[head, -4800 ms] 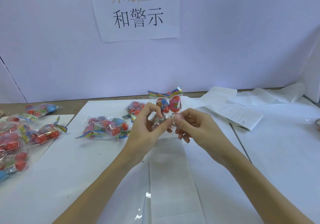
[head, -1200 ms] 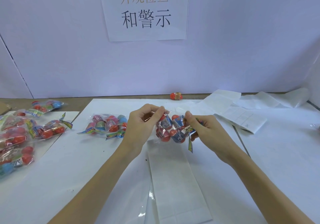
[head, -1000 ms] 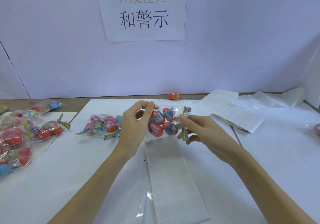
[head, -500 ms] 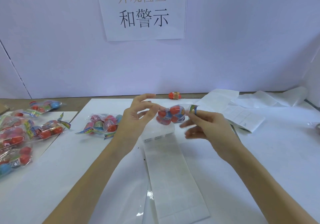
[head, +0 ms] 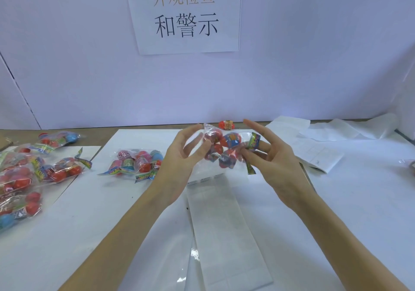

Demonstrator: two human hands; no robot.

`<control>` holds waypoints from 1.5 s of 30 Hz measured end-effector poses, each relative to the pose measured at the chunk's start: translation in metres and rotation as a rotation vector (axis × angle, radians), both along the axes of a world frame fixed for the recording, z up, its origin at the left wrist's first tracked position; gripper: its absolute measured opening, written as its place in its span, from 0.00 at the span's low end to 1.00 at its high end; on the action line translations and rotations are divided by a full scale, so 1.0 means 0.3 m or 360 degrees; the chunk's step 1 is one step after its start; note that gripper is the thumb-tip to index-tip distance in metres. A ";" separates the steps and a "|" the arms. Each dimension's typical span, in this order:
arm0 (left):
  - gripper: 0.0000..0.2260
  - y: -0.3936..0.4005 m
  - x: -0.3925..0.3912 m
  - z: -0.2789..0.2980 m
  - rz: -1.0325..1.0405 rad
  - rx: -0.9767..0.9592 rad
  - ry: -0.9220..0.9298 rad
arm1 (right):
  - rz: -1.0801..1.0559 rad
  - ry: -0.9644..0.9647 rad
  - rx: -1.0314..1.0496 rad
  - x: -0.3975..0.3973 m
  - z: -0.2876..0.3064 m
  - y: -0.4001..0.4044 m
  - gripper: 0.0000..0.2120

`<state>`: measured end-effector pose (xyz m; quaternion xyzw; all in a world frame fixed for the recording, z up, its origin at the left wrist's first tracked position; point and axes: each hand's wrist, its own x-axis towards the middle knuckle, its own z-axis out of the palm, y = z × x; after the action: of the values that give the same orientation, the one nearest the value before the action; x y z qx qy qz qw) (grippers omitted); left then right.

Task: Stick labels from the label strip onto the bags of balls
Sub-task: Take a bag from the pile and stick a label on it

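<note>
A clear bag of red and blue balls (head: pixel 224 149) hangs in the air between my hands, above the far end of the white label strip (head: pixel 226 234). My right hand (head: pixel 274 158) pinches the bag's end by its colourful header between thumb and lower fingers, with the index finger straight. My left hand (head: pixel 182 155) has its fingers spread and nearly straight, and its thumb tip touches the bag's clear left side. The strip lies flat on the table and runs toward me.
Another bag of balls (head: pixel 137 160) lies just left of my left hand. Several more bags (head: pixel 24 178) are piled at the left edge. A loose red ball (head: pixel 226 124) sits by the back wall. Folded white sheets (head: pixel 318 153) lie at the right.
The bag has been turned over between my hands. My left fingers have spread away from it and my right index finger has straightened.
</note>
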<state>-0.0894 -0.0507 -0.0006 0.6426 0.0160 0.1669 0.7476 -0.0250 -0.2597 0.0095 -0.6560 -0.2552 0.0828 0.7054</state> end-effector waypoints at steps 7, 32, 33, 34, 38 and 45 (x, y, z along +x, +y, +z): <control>0.10 0.001 -0.009 0.005 0.0015 0.0139 0.0082 | -0.0051 0.0031 -0.0146 0.000 -0.005 0.017 0.12; 0.10 0.005 -0.014 0.010 -0.0064 0.0456 0.0167 | -0.0201 0.0122 -0.0079 0.006 -0.020 0.013 0.04; 0.10 -0.003 -0.014 0.008 -0.0068 0.0445 0.0155 | -0.0207 0.0106 -0.0084 0.007 -0.021 0.013 0.04; 0.09 -0.007 -0.015 0.008 -0.0050 0.0428 0.0146 | -0.0227 0.0092 -0.0078 0.008 -0.021 0.014 0.05; 0.07 -0.001 -0.009 0.000 0.0163 0.0449 0.0105 | -0.0359 -0.0016 -0.0088 0.014 -0.023 0.017 0.04; 0.05 0.024 0.003 -0.004 0.0263 0.0263 0.0021 | 0.0086 0.0277 -0.0365 -0.012 -0.031 0.031 0.10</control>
<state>-0.0885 -0.0436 -0.0018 0.6996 0.0600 0.2245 0.6757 -0.0285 -0.2505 0.0001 -0.7156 -0.1994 0.1869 0.6429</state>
